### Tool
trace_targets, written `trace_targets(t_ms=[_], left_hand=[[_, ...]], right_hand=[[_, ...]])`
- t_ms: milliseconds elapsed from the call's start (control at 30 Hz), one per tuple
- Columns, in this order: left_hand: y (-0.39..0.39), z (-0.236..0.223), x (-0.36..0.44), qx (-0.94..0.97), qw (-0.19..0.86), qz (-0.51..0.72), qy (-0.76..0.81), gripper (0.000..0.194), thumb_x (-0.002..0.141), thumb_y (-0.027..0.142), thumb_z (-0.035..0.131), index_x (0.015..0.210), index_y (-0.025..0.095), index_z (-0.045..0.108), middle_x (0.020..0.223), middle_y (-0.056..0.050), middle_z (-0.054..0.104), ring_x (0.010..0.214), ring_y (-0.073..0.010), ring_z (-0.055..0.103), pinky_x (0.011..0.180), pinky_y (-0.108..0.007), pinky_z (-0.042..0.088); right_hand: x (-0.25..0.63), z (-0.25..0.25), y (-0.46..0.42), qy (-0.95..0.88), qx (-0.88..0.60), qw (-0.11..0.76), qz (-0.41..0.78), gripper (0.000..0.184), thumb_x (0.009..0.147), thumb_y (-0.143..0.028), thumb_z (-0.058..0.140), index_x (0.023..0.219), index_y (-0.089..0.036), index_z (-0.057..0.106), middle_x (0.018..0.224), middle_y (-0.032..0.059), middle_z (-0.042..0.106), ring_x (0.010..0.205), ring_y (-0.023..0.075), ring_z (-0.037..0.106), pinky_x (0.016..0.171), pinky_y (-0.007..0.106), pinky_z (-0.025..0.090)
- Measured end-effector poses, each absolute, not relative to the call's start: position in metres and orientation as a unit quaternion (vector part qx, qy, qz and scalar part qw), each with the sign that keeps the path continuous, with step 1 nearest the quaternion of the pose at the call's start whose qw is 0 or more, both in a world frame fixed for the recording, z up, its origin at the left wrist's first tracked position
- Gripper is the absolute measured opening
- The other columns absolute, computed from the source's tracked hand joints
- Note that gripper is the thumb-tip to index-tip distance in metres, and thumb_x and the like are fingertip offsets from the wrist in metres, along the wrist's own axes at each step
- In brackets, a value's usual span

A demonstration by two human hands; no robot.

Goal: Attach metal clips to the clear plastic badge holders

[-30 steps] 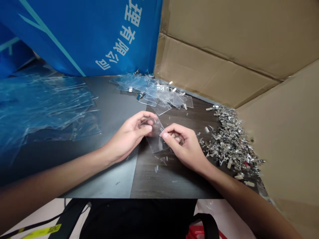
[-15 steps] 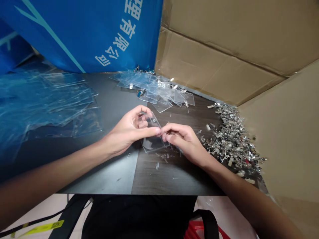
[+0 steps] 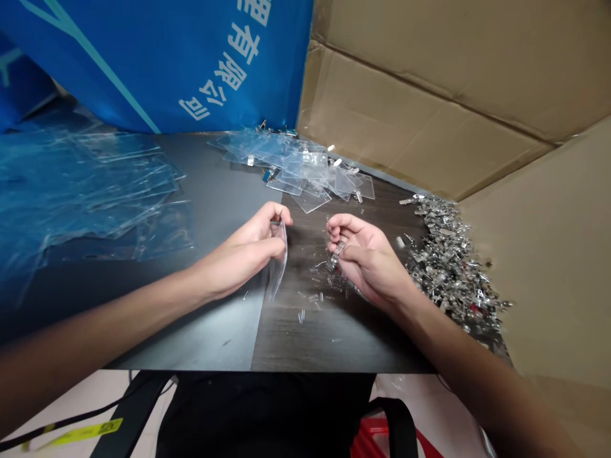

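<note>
My left hand [image 3: 251,245] grips a clear plastic badge holder [image 3: 277,257] by its top corner, and the sheet hangs nearly edge-on towards me. My right hand [image 3: 367,257] lies a short way to the right, turned partly palm up, with a small metal clip [image 3: 336,255] pinched between its fingers. Small clear plastic bits [image 3: 310,299] lie scattered on the dark table [image 3: 334,337] below the hands. Several clear holders [image 3: 305,168] lie in a loose heap beyond them.
A large heap of metal clips [image 3: 453,267] lies at the right, against a cardboard sheet [image 3: 539,254]. A blue-tinted pile of clear sheets [image 3: 86,184] covers the left. A blue banner [image 3: 167,63] with white characters stands behind. The table's near edge runs below my arms.
My hands have moved apart. The holder has swung from lying flat between them to nearly edge-on in my left hand. My right hand has turned over and now shows the metal clip.
</note>
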State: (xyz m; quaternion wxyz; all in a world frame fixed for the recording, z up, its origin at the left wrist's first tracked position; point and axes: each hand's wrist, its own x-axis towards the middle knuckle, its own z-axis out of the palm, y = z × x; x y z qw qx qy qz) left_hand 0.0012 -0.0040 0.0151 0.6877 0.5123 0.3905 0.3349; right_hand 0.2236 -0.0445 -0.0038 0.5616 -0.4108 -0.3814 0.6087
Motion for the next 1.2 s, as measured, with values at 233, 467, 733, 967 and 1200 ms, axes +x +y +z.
trace_targets(t_ms=[233,467,733,967,1200], left_hand=[[-0.004,0.008,0.003,0.537,0.705,0.322,0.333,0.034,0.072,0.011,0.073,0.105,0.020,0.072,0.118,-0.007,0.063,0.122,-0.0257,0.059,0.101,-0.045,0.062],[-0.001,0.007,0.002,0.470,0.753,0.287,0.361,0.034,0.076,0.014,0.087,0.107,0.015,0.075,0.116,-0.010,0.076,0.116,-0.0257,0.074,0.114,-0.047,0.059],[-0.007,0.013,0.004,0.421,0.803,0.227,0.355,0.018,0.094,0.014,0.074,0.111,0.016,0.068,0.109,-0.010,0.080,0.099,-0.0222,0.080,0.096,-0.042,0.068],[-0.008,0.015,0.004,0.464,0.760,0.245,0.385,0.022,0.091,0.012,0.071,0.113,0.017,0.067,0.091,-0.002,0.073,0.080,-0.0165,0.075,0.081,-0.036,0.066],[-0.007,0.014,0.003,0.553,0.693,0.283,0.367,0.030,0.081,0.014,0.078,0.106,0.018,0.064,0.081,0.000,0.069,0.073,-0.0159,0.070,0.066,-0.030,0.054]], right_hand=[[0.224,-0.009,-0.045,-0.425,-0.419,0.568,0.567,0.036,0.072,-0.011,0.084,0.104,-0.028,0.083,0.097,0.0008,0.070,0.096,0.0190,0.063,0.098,0.037,0.057],[0.227,-0.011,-0.047,-0.487,-0.465,0.553,0.491,0.026,0.083,-0.032,0.095,0.108,-0.027,0.089,0.132,0.0085,0.082,0.124,0.0252,0.075,0.119,0.048,0.057],[0.224,-0.007,-0.048,-0.529,-0.477,0.539,0.450,0.022,0.094,-0.042,0.091,0.098,-0.022,0.083,0.111,0.0097,0.087,0.106,0.0230,0.083,0.103,0.044,0.067],[0.219,-0.006,-0.054,-0.536,-0.494,0.513,0.453,0.028,0.103,-0.048,0.079,0.106,-0.023,0.066,0.100,0.0054,0.084,0.075,0.0160,0.081,0.070,0.031,0.067],[0.221,-0.005,-0.053,-0.518,-0.502,0.498,0.481,0.019,0.094,-0.034,0.088,0.099,-0.021,0.076,0.092,0.0048,0.081,0.077,0.0178,0.081,0.075,0.034,0.070]])
